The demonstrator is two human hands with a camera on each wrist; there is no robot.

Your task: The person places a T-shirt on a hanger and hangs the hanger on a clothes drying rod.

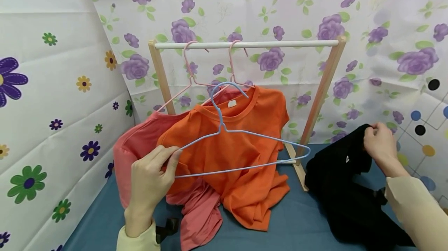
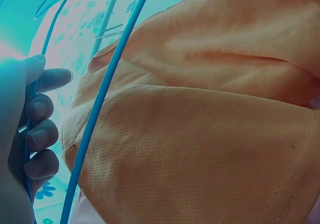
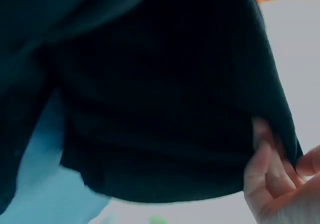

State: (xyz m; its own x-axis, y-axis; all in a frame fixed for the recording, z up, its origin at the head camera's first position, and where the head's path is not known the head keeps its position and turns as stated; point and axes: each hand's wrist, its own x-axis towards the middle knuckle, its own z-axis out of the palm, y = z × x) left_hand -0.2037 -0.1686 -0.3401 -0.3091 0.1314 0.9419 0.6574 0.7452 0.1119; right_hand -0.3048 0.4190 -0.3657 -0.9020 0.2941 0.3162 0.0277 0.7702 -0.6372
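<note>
In the head view my left hand (image 1: 154, 173) grips one end of a blue clothes hanger (image 1: 241, 170), holding it up in front of an orange T-shirt (image 1: 217, 146). The left wrist view shows the fingers (image 2: 42, 134) curled round the hanger's wire. Over on the right, my right hand (image 1: 381, 146) pinches the edge of a black garment (image 1: 343, 189), lifting that part while the rest lies on the table. The right wrist view has the thumb and fingers (image 3: 272, 176) at the border of the black cloth (image 3: 165, 134).
A wooden rack with a white rail (image 1: 266, 44) stands behind the hanger. Two pink hangers (image 1: 187, 64) hook over its rail, bearing a pink garment (image 1: 136, 138) and the orange T-shirt. Blue cloth (image 1: 294, 220) covers the table; flowered sheets (image 1: 231, 14) enclose it.
</note>
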